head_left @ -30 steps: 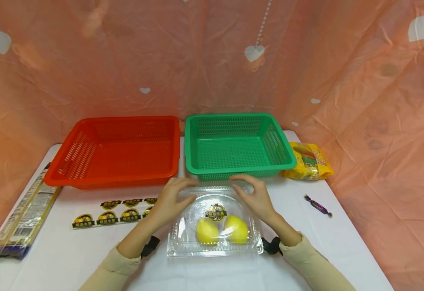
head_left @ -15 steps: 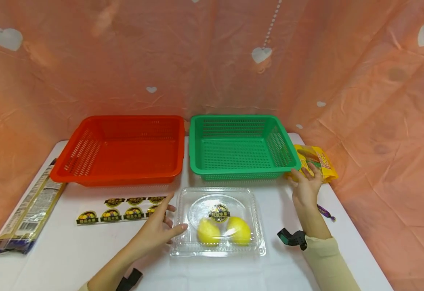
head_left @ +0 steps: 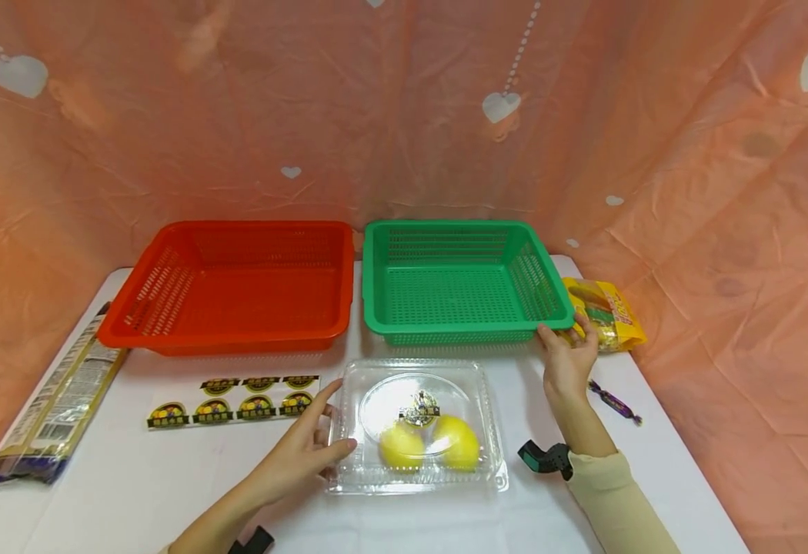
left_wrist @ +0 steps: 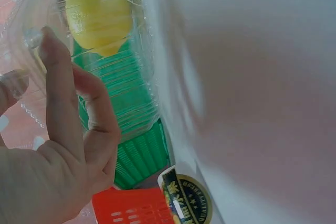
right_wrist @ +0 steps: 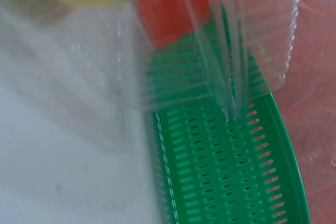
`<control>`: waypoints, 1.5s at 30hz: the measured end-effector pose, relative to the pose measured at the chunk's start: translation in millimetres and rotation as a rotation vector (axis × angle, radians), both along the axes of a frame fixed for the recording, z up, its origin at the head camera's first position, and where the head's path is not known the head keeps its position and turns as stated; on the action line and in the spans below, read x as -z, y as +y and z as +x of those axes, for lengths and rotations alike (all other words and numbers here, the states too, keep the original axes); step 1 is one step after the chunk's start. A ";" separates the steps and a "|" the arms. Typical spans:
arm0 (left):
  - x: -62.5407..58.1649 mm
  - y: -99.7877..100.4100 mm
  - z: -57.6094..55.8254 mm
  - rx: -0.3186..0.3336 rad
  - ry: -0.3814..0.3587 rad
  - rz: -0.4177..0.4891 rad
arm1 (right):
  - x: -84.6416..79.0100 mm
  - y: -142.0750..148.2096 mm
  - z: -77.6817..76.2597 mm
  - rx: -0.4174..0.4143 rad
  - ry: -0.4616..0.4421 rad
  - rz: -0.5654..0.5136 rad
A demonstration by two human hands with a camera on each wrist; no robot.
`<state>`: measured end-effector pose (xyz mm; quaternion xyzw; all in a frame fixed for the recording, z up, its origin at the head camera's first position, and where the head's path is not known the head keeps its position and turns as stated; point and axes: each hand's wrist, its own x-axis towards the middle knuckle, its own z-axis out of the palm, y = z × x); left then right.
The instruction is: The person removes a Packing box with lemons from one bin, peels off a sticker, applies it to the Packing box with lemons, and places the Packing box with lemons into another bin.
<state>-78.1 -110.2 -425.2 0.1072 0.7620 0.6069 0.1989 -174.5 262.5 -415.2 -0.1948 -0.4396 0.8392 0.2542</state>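
Observation:
A clear plastic clamshell box (head_left: 414, 377) with a round fruit sticker (head_left: 420, 408) on its lid lies in the middle of the table. Two lemons (head_left: 456, 444) show through it. My left hand (head_left: 300, 454) grips the box's left edge, thumb on the lid side; in the left wrist view its fingers (left_wrist: 63, 93) bend around that edge. On the right, my right hand (head_left: 570, 362) holds the front right corner of the green basket (head_left: 469, 331), with thumb at the front rim and fingers by the side. The right wrist view does not show this hand.
Left of the green basket stands a red basket (head_left: 238, 338). A sheet of stickers (head_left: 238, 402) lies before it, a long foil bag (head_left: 58, 400) at the left edge. A yellow snack bag (head_left: 608, 312) and a purple wrapped candy (head_left: 615, 402) lie on the right.
Both hands have left the box's back edge and moved apart. The left came down to the box's left side and took hold; the right went over to the green basket's corner.

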 end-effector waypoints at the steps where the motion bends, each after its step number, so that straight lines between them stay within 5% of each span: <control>1: -1.4 -0.4 0.0 0.009 0.002 0.002 | 0.2 0.6 -0.2 0.005 0.001 -0.001; 9: -24.2 -6.3 -5.7 0.086 0.057 -0.018 | 1.4 3.5 4.3 0.020 0.031 -0.035; 19: -68.9 0.5 -36.9 0.168 0.026 0.053 | 3.9 5.2 2.8 0.013 0.006 -0.025; 25: -107.8 34.8 -82.8 0.149 0.016 0.112 | 4.2 7.7 6.6 0.009 -0.099 0.112; 31: -129.1 74.7 -144.4 0.090 0.007 0.106 | 6.1 6.8 2.3 0.018 -0.008 0.012; 38: -123.4 103.8 -212.7 0.106 -0.088 0.075 | 5.4 5.8 0.5 0.001 -0.017 -0.001; 45: -106.7 114.9 -246.0 0.160 -0.190 0.023 | 2.3 3.8 0.9 -0.018 -0.010 -0.014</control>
